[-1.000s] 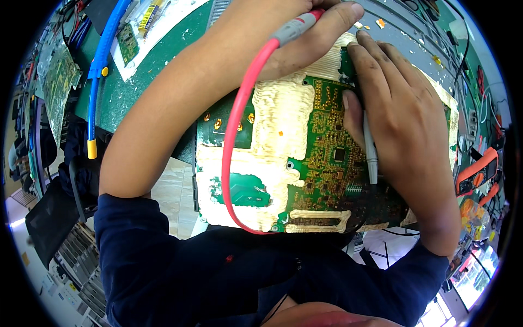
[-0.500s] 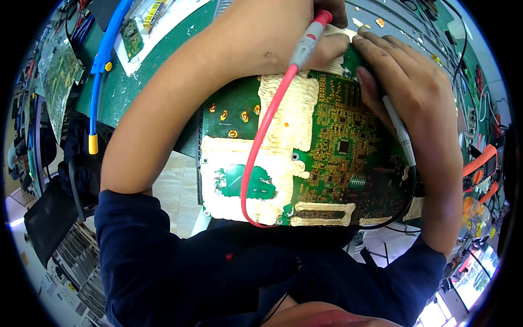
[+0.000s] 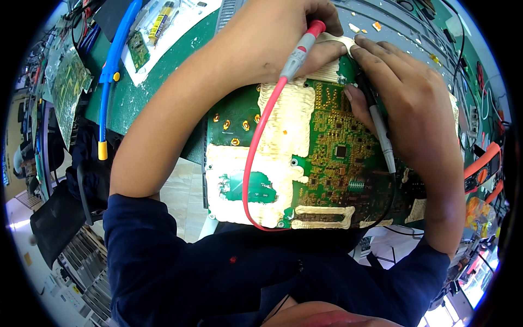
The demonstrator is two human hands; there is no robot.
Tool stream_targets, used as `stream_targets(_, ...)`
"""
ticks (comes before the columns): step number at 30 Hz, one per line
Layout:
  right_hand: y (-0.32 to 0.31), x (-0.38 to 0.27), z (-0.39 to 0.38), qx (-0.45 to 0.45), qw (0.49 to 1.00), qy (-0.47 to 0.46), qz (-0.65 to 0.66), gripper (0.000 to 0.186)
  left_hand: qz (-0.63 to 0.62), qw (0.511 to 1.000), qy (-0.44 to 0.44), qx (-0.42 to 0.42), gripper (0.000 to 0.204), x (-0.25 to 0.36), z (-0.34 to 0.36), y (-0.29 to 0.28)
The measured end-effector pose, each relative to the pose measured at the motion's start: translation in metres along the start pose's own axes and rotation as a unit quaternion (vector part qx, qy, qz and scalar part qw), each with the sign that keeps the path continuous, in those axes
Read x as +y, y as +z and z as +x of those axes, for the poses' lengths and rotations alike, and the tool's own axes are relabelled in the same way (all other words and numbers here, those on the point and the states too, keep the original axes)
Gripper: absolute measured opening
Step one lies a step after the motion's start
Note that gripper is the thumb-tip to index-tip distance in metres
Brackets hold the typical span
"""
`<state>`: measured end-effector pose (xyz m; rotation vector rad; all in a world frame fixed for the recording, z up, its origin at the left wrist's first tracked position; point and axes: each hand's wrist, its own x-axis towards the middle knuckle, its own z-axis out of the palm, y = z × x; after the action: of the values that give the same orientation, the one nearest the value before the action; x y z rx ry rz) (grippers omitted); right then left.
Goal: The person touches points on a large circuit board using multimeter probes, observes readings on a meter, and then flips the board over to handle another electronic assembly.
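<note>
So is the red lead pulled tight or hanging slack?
Slack: the red lead bows in a loose curve from the probe in the left hand down over the circuit board.

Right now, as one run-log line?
left hand: over far side of board, red probe across it | right hand: holding black probe | board: partly under cream coating | meter: right of board

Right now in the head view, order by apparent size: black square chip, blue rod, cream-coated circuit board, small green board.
Largest first:
Cream-coated circuit board
Blue rod
Small green board
Black square chip
</note>
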<state>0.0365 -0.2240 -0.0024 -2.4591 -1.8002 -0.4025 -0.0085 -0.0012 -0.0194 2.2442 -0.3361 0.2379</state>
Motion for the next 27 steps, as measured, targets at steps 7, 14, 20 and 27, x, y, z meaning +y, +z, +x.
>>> stream_targets(7, 0.007, -0.006, 0.002, 0.017, 0.999, 0.029, -0.006, 0.037, -0.025, 0.999, -0.022, 0.018, 0.027, -0.005, 0.0, 0.005)
stream_targets(14, 0.011, -0.006, 0.003, 0.016, 0.999, 0.034, -0.033, 0.034, 0.029, 0.999, -0.006, 0.021, 0.026, 0.006, -0.002, 0.0)
stream_targets(20, 0.007, 0.001, 0.005, -0.009, 1.0, 0.017, -0.014, 0.031, -0.027, 0.994, -0.101, -0.013, 0.031, 0.01, 0.004, 0.0)
stream_targets(27, 0.007, 0.015, 0.004, 0.003, 0.999, -0.03, -0.033, 0.028, 0.007, 0.997, -0.073, -0.013, 0.032, 0.006, 0.008, 0.0)
